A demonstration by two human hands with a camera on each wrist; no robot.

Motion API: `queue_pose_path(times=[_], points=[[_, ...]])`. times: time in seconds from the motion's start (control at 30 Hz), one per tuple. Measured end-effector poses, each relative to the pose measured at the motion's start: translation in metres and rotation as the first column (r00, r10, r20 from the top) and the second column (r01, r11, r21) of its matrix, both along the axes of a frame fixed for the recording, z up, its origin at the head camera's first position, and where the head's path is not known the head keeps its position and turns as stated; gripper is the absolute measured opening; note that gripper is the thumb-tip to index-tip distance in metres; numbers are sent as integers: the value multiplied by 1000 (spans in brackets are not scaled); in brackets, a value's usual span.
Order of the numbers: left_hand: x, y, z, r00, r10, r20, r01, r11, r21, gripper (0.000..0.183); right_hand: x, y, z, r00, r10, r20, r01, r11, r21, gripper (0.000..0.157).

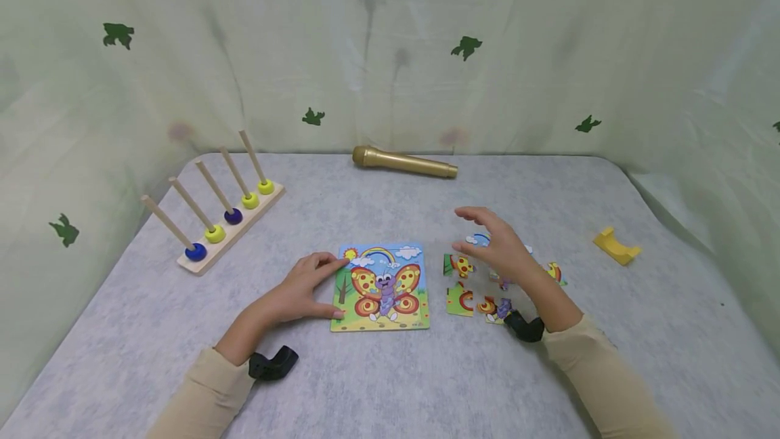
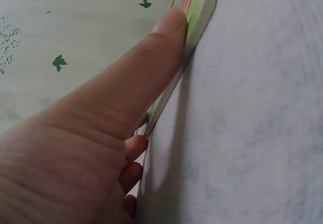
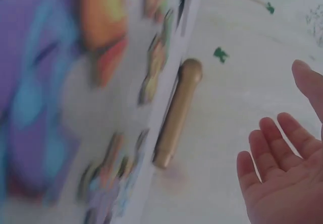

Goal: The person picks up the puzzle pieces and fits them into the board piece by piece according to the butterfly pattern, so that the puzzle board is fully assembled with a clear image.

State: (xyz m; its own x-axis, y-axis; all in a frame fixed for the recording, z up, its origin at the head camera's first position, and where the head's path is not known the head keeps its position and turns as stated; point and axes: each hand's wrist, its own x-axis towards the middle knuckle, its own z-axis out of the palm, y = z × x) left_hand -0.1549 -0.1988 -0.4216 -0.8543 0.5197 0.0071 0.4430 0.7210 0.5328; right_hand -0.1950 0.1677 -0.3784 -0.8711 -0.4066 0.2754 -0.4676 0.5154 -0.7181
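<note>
A square butterfly picture board [image 1: 384, 286] lies flat on the table. My left hand [image 1: 301, 288] rests at its left side, index finger on the upper left corner and thumb pressing near the lower left one. In the left wrist view the thumb [image 2: 169, 24] lies on the board's face by its edge. My right hand [image 1: 496, 242] hovers over loose puzzle pieces with fingers and thumb apart and nothing between them. Among these are a green piece with a red arc [image 1: 460, 300] and a spotted-wing piece [image 1: 458, 265]; the forearm and hand cover others partly.
At the back lies a gold microphone [image 1: 405, 162]. A wooden peg stand [image 1: 228, 234] with blue and yellow beads stands on the left. Far right is a yellow curved block [image 1: 617, 246]. A pale curtain [image 1: 390, 53] with green leaf shapes hangs around the table.
</note>
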Motion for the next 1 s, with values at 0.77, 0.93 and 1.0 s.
queue_pose_path(times=[0.77, 0.93, 1.0], points=[[1, 0, -1, 1000, 21, 19, -21, 1000, 2, 94, -18, 45, -39, 962, -139, 236, 127, 990, 67, 60], [1, 0, -1, 1000, 22, 14, -22, 1000, 2, 94, -19, 47, -43, 959, -125, 254, 111, 992, 66, 60], [1, 0, -1, 1000, 16, 7, -16, 1000, 5, 94, -20, 48, -45, 958, -124, 257, 107, 991, 76, 62]])
